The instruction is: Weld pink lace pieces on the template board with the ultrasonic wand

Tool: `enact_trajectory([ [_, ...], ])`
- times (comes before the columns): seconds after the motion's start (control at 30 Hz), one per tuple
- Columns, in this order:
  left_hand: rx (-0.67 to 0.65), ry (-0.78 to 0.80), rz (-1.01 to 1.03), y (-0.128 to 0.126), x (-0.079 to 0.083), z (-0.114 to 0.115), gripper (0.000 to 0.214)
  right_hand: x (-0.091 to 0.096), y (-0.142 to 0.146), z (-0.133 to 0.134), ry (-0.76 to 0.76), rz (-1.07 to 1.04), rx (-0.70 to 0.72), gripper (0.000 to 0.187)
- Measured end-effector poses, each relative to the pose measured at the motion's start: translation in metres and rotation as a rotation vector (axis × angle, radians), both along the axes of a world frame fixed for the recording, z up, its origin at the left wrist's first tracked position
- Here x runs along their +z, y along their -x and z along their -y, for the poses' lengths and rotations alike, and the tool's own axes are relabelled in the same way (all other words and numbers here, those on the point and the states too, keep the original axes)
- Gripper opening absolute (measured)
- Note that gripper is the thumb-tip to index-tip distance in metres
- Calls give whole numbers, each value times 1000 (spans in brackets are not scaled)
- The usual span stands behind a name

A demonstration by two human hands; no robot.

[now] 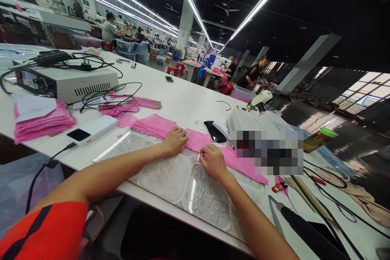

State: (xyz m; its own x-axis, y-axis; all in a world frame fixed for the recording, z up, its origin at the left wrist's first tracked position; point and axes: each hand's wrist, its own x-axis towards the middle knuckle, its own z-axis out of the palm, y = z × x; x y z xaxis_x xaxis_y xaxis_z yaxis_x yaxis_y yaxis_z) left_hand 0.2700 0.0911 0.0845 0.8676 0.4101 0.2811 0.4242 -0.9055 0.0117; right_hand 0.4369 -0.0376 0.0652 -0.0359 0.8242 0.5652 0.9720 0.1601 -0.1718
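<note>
A long strip of layered pink fabric (196, 139) lies slantwise across a clear, embossed plastic board (166, 176) at the front of the table. My left hand (174, 142) rests on the strip, its fingers slightly bent and pressing down on the cloth. Just to the right, my right hand (213, 161) is closed in a pinch at the strip's near edge, thumb and forefinger forming a ring. What exactly sits between those fingertips is too small to see well. Thicker layers of the same cloth show to the left of my left hand.
Left on the white table (183, 93) are a pink fabric stack (44, 124), a white power bank (93, 130) and a grey machine box (73, 81) with cables. Right are a black phone (215, 131), another box (233, 124), red-handled snips (278, 187) and a lidded bottle (319, 140). People sit behind.
</note>
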Motion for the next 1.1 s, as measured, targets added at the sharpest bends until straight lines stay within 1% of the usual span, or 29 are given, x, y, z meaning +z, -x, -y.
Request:
enact_trajectory([
  [0.13, -35, -28, -71, 56, -2, 17, 19, -3, 22, 30, 47, 12, 118, 13],
  [0.23, -63, -12, -120, 96, -5, 37, 21, -3, 43, 49, 104, 37, 269, 14],
  [0.3, -62, 43, -137, 113, -3, 44, 21, 0, 50, 53, 159, -17, 366, 11],
  [0.33, -50, 77, -137, 117, -1, 45, 22, 2, 50, 50, 186, -83, 386, 11],
  [0.37, -31, 111, -131, 117, 1, 43, 23, 4, 48, 44, 207, -181, 373, 11],
  [0.4, -4, 139, -119, 113, 4, 38, 25, 6, 43, 35, 216, -291, 325, 12],
  [0.47, 58, 165, -83, 96, 10, 21, 28, 8, 28, 9, 212, -552, 123, 12],
  [0.5, 86, 177, -67, 83, 12, 10, 25, 8, 20, -7, 196, -595, 64, 14],
  [0.6, 113, 238, -47, 40, 13, -23, 19, 4, 1, -47, 188, -643, -8, 18],
  [0.67, 108, 297, -52, 17, 11, -39, 27, -2, -6, -62, 215, -658, -28, 19],
  [0.73, 95, 355, -62, 4, 7, -48, 31, -8, -10, -68, 251, -657, -32, 18],
  [0.8, 80, 408, -76, 1, 4, -53, 31, -14, -13, -66, 282, -657, -29, 17],
  [0.93, 57, 484, -111, 8, 6, -55, 32, -17, -18, -60, 318, -690, -19, 20],
  [1.1, 34, 510, -140, 11, 12, -57, 32, -15, -20, -59, 329, -722, -15, 22],
])
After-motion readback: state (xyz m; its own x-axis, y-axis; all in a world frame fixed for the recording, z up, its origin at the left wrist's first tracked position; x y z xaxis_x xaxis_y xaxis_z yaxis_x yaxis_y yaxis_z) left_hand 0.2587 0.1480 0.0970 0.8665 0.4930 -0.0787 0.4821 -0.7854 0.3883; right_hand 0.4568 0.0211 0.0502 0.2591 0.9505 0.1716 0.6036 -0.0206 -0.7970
